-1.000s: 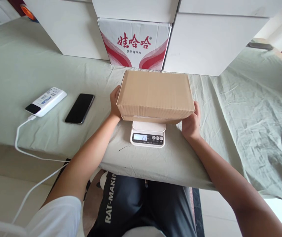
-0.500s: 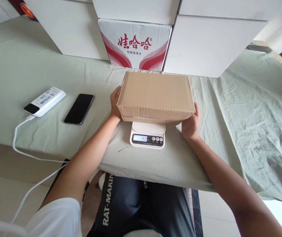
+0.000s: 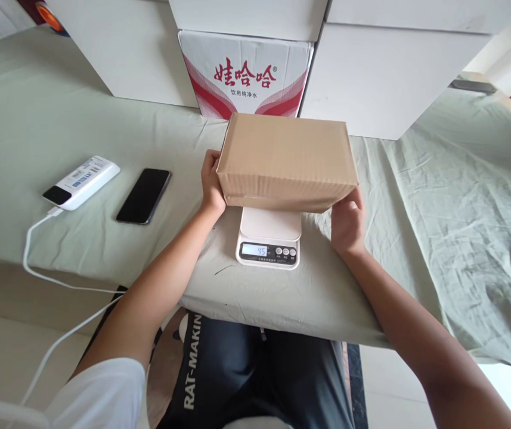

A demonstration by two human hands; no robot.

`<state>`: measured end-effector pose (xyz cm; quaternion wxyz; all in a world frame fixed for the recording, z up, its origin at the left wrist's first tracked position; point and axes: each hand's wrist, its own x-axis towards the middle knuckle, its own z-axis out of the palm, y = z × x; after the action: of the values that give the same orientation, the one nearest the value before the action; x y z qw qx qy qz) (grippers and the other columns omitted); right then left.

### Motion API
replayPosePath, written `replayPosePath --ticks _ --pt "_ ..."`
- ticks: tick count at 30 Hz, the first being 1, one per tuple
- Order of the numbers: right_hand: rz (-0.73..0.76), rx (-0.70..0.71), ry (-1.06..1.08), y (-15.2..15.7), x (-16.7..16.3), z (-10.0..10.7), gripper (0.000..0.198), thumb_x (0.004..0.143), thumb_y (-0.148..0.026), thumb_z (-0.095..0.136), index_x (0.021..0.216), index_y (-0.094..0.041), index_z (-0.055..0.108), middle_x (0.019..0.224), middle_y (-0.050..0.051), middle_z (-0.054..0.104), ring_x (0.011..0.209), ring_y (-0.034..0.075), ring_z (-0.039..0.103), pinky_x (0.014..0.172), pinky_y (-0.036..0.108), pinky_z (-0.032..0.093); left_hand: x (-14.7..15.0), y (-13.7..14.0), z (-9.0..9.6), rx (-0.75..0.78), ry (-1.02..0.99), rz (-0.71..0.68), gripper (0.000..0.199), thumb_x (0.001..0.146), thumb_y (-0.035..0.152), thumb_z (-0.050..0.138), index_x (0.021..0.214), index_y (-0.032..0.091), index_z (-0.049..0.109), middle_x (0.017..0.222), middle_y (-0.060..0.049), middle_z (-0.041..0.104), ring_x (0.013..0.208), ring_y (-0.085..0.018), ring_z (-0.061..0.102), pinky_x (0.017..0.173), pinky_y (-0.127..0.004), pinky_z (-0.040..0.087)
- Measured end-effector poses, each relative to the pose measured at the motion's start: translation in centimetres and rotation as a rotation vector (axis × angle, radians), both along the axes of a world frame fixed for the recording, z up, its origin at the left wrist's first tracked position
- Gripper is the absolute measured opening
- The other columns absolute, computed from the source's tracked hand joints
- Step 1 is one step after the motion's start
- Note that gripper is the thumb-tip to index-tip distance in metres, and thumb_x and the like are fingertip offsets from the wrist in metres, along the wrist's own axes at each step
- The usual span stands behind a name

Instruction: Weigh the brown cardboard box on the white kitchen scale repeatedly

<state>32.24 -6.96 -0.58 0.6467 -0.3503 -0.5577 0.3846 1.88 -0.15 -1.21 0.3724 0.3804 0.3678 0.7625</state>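
Note:
A plain brown cardboard box (image 3: pixel 286 161) is held between both of my hands just above a small white kitchen scale (image 3: pixel 269 238). My left hand (image 3: pixel 211 185) grips the box's left end. My right hand (image 3: pixel 347 223) grips its lower right end. The box hangs clear of the scale's platform, more of which shows beneath it. The scale's lit display reads 45.
The table (image 3: pixel 438 196) is draped in a pale green sheet. A black phone (image 3: pixel 143 195) and a white power bank (image 3: pixel 81 183) with a white cable (image 3: pixel 53 280) lie at the left. White boxes (image 3: pixel 389 77) and a red-printed carton (image 3: pixel 244 74) stand behind.
The box has risen off the scale and moved slightly away from me, both hands going with it. The display went from 21 to 41 to 45.

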Motion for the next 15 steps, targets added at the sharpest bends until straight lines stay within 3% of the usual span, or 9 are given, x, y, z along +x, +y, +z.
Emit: replayPosePath --ticks 3,5,7,10,15 --pt "0.046 -0.008 -0.009 0.4 0.4 0.2 0.063 0.091 -0.080 0.069 0.141 -0.043 0.072 0.156 0.002 0.073 0.162 0.036 0.057 0.132 0.055 0.051 -0.2 -0.2 -0.2 0.109 0.163 0.050 0.060 0.087 0.085 0.076 0.089 0.025 0.072 0.091 -0.002 0.071 0.090 -0.019 0.072 0.081 -0.029 0.057" --pt "0.088 -0.035 -0.031 0.7 0.7 0.2 0.071 0.091 -0.084 0.067 0.151 -0.045 0.067 0.172 -0.001 0.063 0.172 0.035 0.046 0.141 0.057 0.041 -0.3 -0.1 -0.6 0.092 0.219 -0.016 0.070 0.087 0.093 0.069 0.101 0.025 0.077 0.108 -0.007 0.080 0.112 -0.025 0.078 0.097 -0.033 0.062" --pt "0.131 -0.079 -0.081 0.9 0.9 0.0 0.080 0.091 -0.088 0.063 0.159 -0.046 0.062 0.182 -0.004 0.053 0.178 0.034 0.035 0.147 0.056 0.033 -0.3 0.2 -1.3 0.031 0.244 -0.108 0.077 0.086 0.097 0.064 0.111 0.026 0.080 0.123 -0.010 0.083 0.130 -0.030 0.077 0.114 -0.040 0.060" --pt "0.163 -0.172 -0.137 1.4 1.0 -0.8 0.088 0.092 -0.090 0.061 0.167 -0.046 0.054 0.189 -0.008 0.040 0.182 0.031 0.027 0.151 0.054 0.025 -0.4 0.8 -2.2 -0.065 0.286 -0.204 0.090 0.084 0.104 0.057 0.123 0.026 0.081 0.138 -0.013 0.082 0.149 -0.035 0.069 0.128 -0.048 0.054" --pt "0.147 -0.316 -0.184 2.4 1.1 -2.1 0.094 0.093 -0.086 0.066 0.173 -0.042 0.047 0.191 -0.008 0.033 0.183 0.029 0.023 0.153 0.053 0.016 -0.7 1.5 -3.3 -0.130 0.384 -0.183 0.096 0.089 0.103 0.050 0.126 0.020 0.081 0.141 -0.018 0.082 0.159 -0.040 0.062 0.137 -0.056 0.045"
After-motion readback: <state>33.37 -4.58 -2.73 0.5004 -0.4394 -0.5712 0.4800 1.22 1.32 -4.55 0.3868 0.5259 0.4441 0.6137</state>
